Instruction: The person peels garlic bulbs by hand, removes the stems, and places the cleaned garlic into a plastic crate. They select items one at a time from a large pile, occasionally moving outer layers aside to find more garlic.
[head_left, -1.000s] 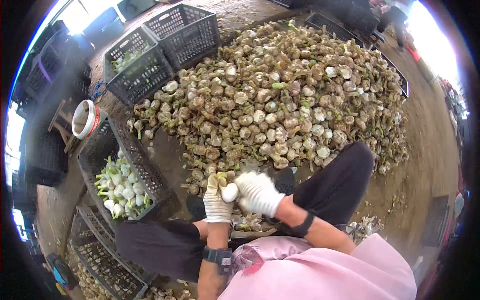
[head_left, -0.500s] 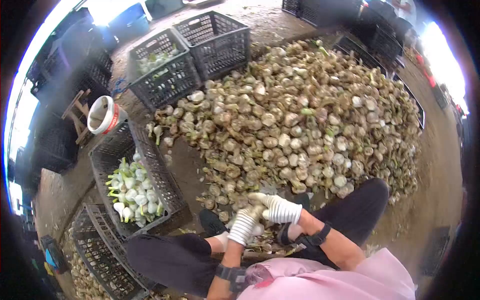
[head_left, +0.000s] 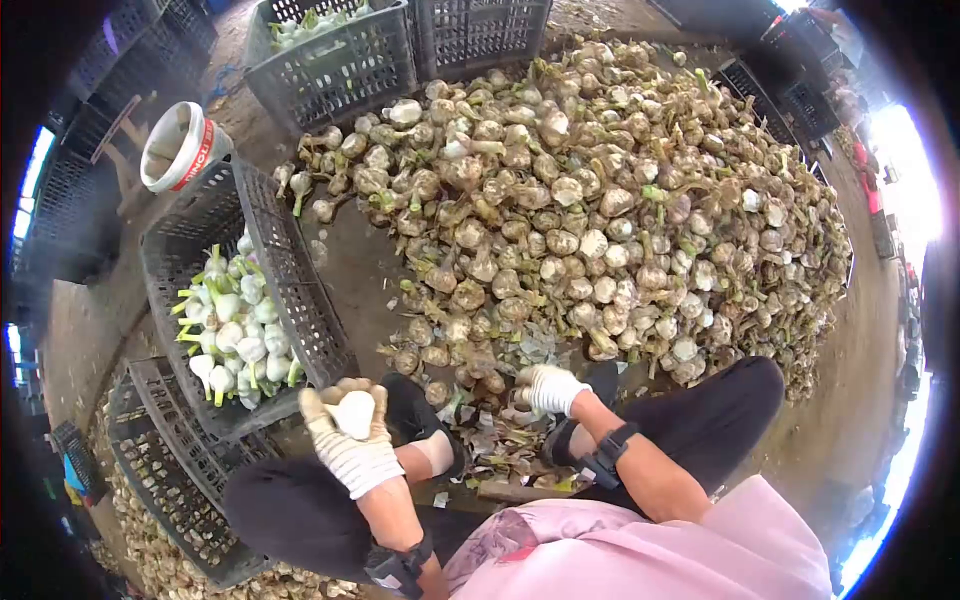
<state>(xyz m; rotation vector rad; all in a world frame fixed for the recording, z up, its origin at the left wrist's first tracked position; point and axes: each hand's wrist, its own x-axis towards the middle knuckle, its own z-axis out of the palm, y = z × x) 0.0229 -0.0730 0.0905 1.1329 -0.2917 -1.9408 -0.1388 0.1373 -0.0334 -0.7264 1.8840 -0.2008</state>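
My left hand (head_left: 352,452), in a white striped glove with dirty fingers, is beside the near corner of the crate of clean garlic. Its fingers are curled around a peeled, white garlic bulb (head_left: 354,412). My right hand (head_left: 550,390), gloved too, hovers between my shoes, near the front edge of the heap of unpeeled garlic (head_left: 600,220). Its fingers are curled inward, and whatever they may hold is hidden. Clean garlic bulbs (head_left: 245,335) with short green stems lie in the black plastic crate (head_left: 305,290) at left.
A white bucket (head_left: 185,150) with a red band stands behind that crate. Two more crates (head_left: 335,75) are at the back left, one with garlic in it. A further crate (head_left: 165,480) is at lower left. Peel scraps (head_left: 500,445) litter the ground between my feet.
My left hand has moved left, away from my right hand, carrying the white garlic bulb toward the crate. My right hand stays near the heap. The view has tilted downward.
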